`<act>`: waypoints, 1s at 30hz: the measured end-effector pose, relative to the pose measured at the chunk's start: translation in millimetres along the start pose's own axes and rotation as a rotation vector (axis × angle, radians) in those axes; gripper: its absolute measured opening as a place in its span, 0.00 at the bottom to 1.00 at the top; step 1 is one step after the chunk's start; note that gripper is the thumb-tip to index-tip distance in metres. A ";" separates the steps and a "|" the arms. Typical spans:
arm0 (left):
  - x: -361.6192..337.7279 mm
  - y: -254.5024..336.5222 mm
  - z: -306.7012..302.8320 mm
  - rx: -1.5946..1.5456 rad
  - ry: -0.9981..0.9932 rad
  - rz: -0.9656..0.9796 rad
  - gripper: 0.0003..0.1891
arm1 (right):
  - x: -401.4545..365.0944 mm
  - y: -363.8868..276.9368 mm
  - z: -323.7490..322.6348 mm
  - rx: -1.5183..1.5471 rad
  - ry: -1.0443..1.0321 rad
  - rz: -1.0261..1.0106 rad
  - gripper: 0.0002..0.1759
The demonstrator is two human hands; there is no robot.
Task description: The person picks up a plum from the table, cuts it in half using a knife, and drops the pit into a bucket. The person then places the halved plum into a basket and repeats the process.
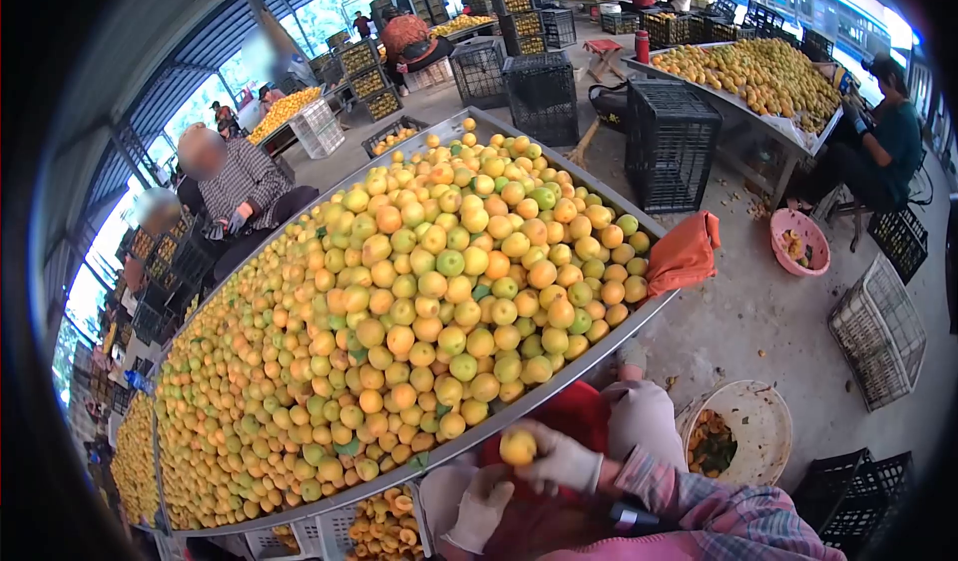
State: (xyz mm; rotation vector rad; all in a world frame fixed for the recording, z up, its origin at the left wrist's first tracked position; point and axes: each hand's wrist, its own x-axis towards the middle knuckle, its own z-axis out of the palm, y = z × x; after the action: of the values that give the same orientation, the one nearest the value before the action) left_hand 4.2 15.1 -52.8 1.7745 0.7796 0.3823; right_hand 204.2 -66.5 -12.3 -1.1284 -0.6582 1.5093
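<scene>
My right hand [564, 459], in a pale work glove, grips a yellow-orange apricot [518, 447] between thumb and fingers, just off the near rim of the metal table [544, 393]. Close by on the left is my left hand [481, 509], gloved too, with its fingers curled together; whatever they hold, if anything, is hidden. A big heap of apricots [399, 301], yellow and orange with some green ones and a few leaves, covers the table. Below the rim, a light crate [337, 533] contains opened apricot pieces [384, 523].
A white bucket [763, 426] with dark scraps stands at my right, near black crates [848, 491] and a tipped light crate [878, 331]. Orange cloth [684, 254] hangs over the table corner. Seated people [244, 177] work at the far side and at another table [738, 112].
</scene>
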 end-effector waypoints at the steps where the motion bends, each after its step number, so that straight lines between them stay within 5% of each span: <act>1: -6.9 2.7 -4.2 -0.143 -0.029 -0.105 0.18 | 2.2 -20.5 -3.0 -0.021 0.085 -0.041 0.39; 3: -11.4 18.2 -11.4 -0.293 -0.057 -0.206 0.17 | 16.5 -69.0 -13.6 -0.077 0.285 -0.093 0.39; 6: -14.4 40.2 -23.1 -0.136 -0.063 -0.034 0.15 | 46.4 -121.4 -33.9 0.096 0.551 -0.335 0.38; 9: -7.5 46.3 -31.9 -0.429 0.038 -0.134 0.19 | 47.8 -130.5 -14.4 0.103 0.359 -0.297 0.36; 14: 5.0 66.1 -44.2 -0.982 0.056 -0.007 0.27 | 27.6 -78.9 60.8 -0.091 0.048 0.023 0.39; 16: -0.2 70.4 -52.9 -0.923 0.051 0.026 0.26 | 26.8 -53.5 76.3 -0.088 -0.076 0.026 0.40; 18: -13.5 91.7 -62.6 -0.006 0.109 -0.071 0.24 | 27.4 -37.2 89.3 -0.182 -0.102 0.009 0.42; 23: -16.1 60.9 -56.5 -1.024 0.089 -0.042 0.25 | 24.3 -18.2 101.0 -0.244 -0.101 -0.037 0.50; 30: -18.1 40.7 -59.0 -0.917 0.169 0.112 0.29 | 12.2 -29.3 109.1 -0.371 -0.143 0.017 0.44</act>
State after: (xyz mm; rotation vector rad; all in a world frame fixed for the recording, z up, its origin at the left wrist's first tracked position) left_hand -31.8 38.3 7.5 0.9270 0.4884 0.8201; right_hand 118.6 -29.5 52.5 -1.3113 -1.0614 1.5303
